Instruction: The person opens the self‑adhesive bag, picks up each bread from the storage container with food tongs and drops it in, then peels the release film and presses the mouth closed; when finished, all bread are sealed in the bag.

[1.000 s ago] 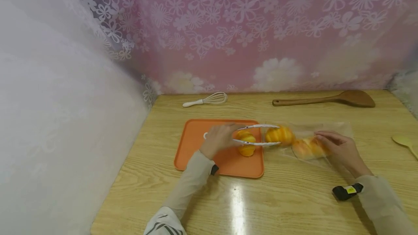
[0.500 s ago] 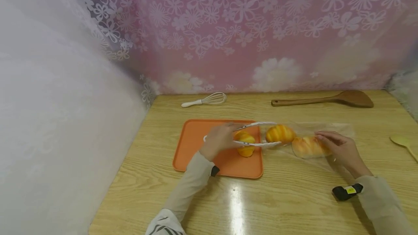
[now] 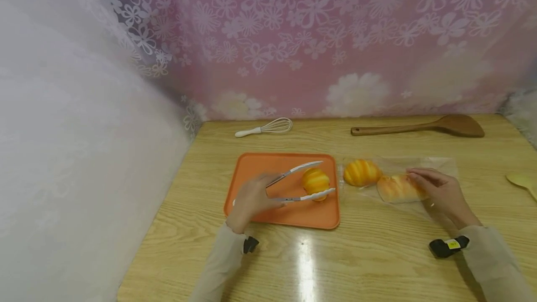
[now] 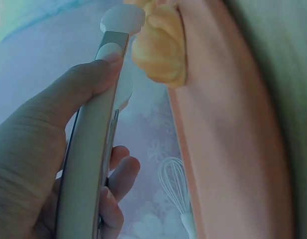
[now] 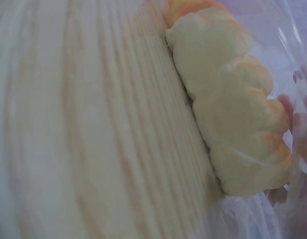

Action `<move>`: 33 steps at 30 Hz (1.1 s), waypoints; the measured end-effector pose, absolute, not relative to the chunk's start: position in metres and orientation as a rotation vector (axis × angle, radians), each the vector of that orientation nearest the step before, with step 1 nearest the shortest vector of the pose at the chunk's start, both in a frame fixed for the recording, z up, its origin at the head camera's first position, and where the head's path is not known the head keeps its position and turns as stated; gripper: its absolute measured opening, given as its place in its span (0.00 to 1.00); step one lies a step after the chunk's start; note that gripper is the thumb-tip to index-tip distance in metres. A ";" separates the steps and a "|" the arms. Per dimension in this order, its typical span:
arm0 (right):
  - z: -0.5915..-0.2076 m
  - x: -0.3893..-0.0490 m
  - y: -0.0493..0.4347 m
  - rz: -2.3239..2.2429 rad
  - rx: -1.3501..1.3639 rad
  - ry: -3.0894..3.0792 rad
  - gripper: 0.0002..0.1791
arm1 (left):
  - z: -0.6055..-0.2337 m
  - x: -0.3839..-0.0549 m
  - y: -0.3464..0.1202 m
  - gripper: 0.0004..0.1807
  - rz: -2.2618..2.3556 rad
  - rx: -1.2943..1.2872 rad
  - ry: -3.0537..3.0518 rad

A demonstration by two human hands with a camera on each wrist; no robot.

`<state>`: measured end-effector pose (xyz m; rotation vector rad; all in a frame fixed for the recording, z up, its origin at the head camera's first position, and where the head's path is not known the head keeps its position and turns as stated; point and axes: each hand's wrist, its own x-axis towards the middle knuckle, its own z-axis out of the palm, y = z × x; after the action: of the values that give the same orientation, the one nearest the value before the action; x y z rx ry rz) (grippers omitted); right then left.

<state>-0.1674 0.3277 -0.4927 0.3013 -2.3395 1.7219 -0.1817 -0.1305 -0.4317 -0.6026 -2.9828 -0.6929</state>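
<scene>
My left hand (image 3: 253,199) grips a pair of metal tongs (image 4: 88,144) with white tips. In the head view the tongs' spread arms lie either side of a striped yellow bread roll (image 3: 315,181) on the orange tray (image 3: 268,164). My right hand (image 3: 440,195) pinches a clear plastic bag (image 3: 442,167) on the table right of the tray. Inside the bag are a second striped roll (image 3: 362,173), toward its left end, and a pale lobed bread loaf (image 5: 228,104) under my right fingers. The right wrist view shows the loaf through the film, close over the wood.
A white whisk (image 3: 268,127) lies behind the tray. Behind the bag is a wooden turner (image 3: 419,128), and at the far right a pale yellow spoon (image 3: 520,181). A flowered pink curtain (image 3: 335,50) hangs along the table's back edge.
My left hand has drawn the tongs left, away from the roll in the bag and back over the tray, around the roll there. The right hand has stayed on the bag.
</scene>
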 end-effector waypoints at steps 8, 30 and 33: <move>-0.493 -0.165 0.328 1.755 0.291 -2.343 0.15 | -0.444 -0.163 -0.164 0.41 -0.730 -0.454 -2.953; -0.491 -0.166 0.328 1.736 0.277 -2.364 0.15 | -0.461 -0.158 -0.179 0.38 -0.764 -0.313 -2.998; -0.491 -0.165 0.328 1.735 0.278 -2.365 0.15 | -0.461 -0.159 -0.178 0.36 -0.786 -0.333 -2.983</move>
<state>-0.1655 0.3278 -0.4915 0.2780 -2.3646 1.7346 -0.1594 -0.1781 -0.4612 -0.3330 -2.9831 -0.7858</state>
